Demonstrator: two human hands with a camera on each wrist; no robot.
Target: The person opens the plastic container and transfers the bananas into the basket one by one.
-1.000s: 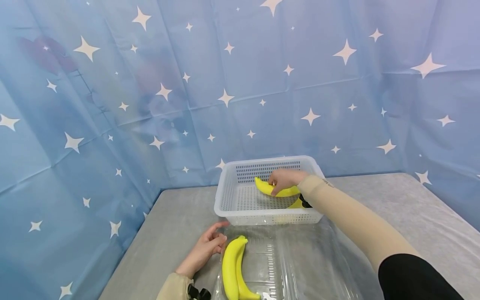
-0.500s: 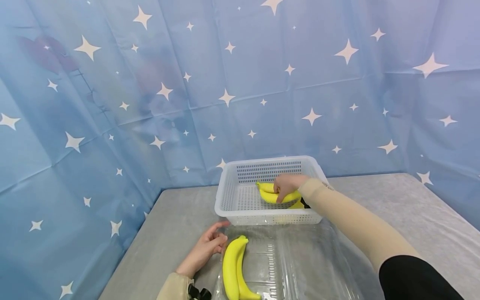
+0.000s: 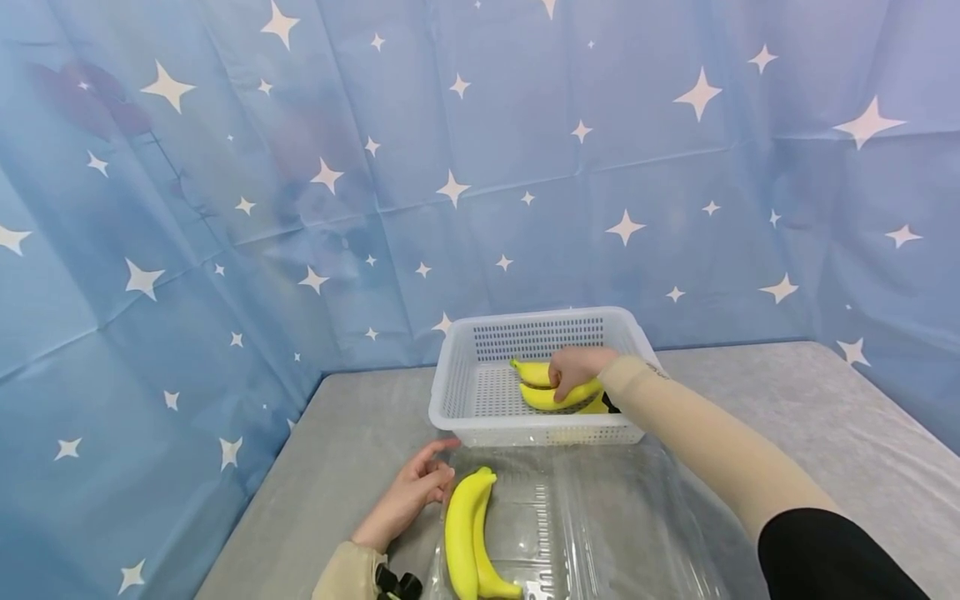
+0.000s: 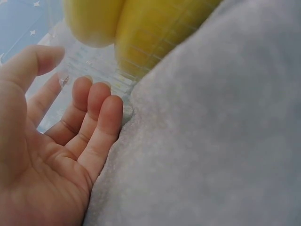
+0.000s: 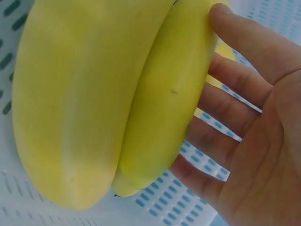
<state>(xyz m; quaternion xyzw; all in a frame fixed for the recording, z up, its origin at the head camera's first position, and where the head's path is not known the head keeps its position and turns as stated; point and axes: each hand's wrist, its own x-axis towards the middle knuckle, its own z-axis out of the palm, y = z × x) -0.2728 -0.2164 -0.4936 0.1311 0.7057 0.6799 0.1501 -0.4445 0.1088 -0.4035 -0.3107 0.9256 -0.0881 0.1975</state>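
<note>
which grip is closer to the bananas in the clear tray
Left. The left grip is beside the bananas, by the tray; the right grip is farther away, in the basket.

way in: over left end of basket (image 3: 443, 375) | in the way: front wall (image 3: 502, 437), between right hand (image 3: 574, 372) and plastic tray (image 3: 513, 521)

Grey table (image 3: 360, 425), fuzzy surface up close, spreads left and right of the right hand (image 3: 577, 369) grip. On it: white basket (image 3: 498, 423), below and around that grip; clear plastic box (image 3: 517, 525), opened out, nearer the wearer than the grip, just beside the basket.
</note>
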